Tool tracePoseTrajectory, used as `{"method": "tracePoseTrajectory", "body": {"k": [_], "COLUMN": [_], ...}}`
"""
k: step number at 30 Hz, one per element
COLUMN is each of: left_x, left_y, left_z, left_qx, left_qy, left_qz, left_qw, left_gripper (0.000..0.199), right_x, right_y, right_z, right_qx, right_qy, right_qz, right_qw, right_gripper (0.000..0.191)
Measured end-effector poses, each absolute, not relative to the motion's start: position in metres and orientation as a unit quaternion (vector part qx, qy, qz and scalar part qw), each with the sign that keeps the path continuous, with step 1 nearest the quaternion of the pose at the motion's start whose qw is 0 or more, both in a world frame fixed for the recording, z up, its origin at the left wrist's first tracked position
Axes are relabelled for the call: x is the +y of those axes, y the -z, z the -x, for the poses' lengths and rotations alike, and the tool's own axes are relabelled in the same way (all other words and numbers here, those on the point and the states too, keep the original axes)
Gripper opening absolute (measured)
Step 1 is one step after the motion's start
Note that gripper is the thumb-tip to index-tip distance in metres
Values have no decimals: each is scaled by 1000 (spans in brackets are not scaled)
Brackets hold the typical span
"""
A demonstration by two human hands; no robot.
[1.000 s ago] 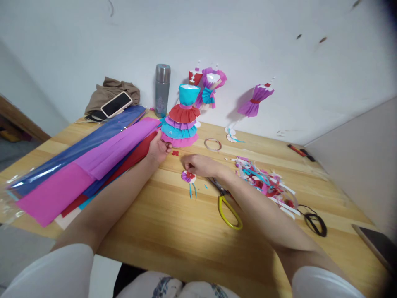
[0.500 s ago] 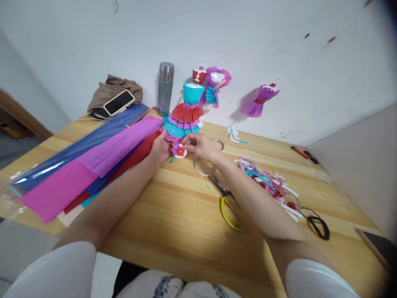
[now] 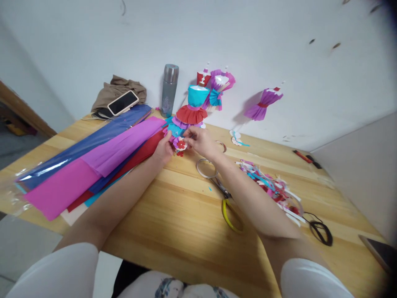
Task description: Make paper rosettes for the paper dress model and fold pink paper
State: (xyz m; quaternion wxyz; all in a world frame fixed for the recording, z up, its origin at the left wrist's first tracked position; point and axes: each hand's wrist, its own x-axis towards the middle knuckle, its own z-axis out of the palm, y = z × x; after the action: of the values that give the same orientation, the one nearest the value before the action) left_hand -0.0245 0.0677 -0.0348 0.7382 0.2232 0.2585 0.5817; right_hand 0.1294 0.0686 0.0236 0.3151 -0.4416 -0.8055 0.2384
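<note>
A small round paper flower (image 3: 180, 144), pink and white with a red blossom in its middle, is between my hands at the lower hem of a tiered paper dress (image 3: 191, 115). My left hand (image 3: 164, 150) grips its left side, with the thumb up by the skirt. From the right, my right hand (image 3: 201, 142) pinches the flower's edge with bent fingers. The dress, turquoise, red and purple, stands upright on a small form, its lowest tiers partly hidden by my hands. A bit of red paper shows just under the flower.
Scissors (image 3: 228, 209) with yellow handles and a tape roll (image 3: 206, 169) lie by my right forearm. Paper scraps (image 3: 273, 184) are heaped further right. Crepe paper sheets (image 3: 93, 165) cover the left. A flask (image 3: 169, 91) and more paper dresses (image 3: 263, 103) stand along the wall.
The flower has moved up from in front of the skirt to its lower hem, and both hands have risen with it. The view has shifted slightly.
</note>
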Motion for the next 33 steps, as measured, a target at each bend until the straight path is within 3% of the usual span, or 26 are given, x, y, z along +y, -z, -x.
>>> {"method": "tracePoseTrajectory", "body": {"k": [7, 12, 20, 26, 33], "left_x": [70, 68, 68, 68, 68], "left_y": [36, 39, 42, 44, 46], "left_z": [25, 26, 30, 29, 28], "left_qx": [244, 239, 211, 233, 231], "left_qy": [-601, -594, -585, -589, -588], "left_qz": [-229, -234, -245, -251, -264], "left_qw": [726, 732, 744, 732, 729], "left_gripper": [36, 27, 15, 12, 13], "right_x": [70, 71, 76, 75, 72], "right_y": [-23, -40, -35, -26, -20], "right_z": [-124, -119, -120, -120, -112], "right_qx": [-801, -844, -851, -790, -770], "right_qy": [-220, -135, -150, -183, -206], "right_qz": [445, 443, 432, 469, 468], "right_qw": [334, 273, 257, 351, 381], "right_gripper": [2, 5, 5, 1, 3]}}
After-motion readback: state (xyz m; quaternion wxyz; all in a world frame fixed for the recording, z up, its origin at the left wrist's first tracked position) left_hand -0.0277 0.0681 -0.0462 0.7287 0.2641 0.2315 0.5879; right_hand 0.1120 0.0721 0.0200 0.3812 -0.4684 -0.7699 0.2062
